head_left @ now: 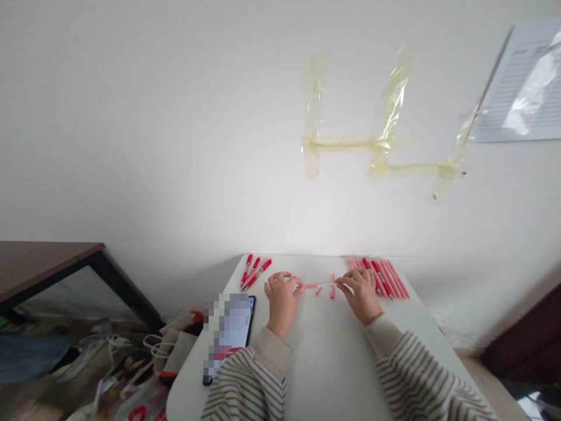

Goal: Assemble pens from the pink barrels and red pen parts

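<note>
My left hand [281, 295] pinches a short pink pen part [309, 286] on the white table [324, 362]. From that part a thin white refill [326, 285] runs to the right, and my right hand [360, 291] is closed on its other end. Both hands rest low over the far middle of the table. Two small pink pieces [332, 287] lie on the table between the hands. A row of several pink and red pen barrels [385, 278] lies just right of my right hand. A few assembled red pens [255, 271] lie left of my left hand.
A phone [231, 336] with a lit screen lies on the table's left side by my left sleeve. A dark wooden table [48, 269] stands at the left, with bags and clutter [131, 362] on the floor below. The white wall [219, 146] behind carries tape strips and a sheet of paper.
</note>
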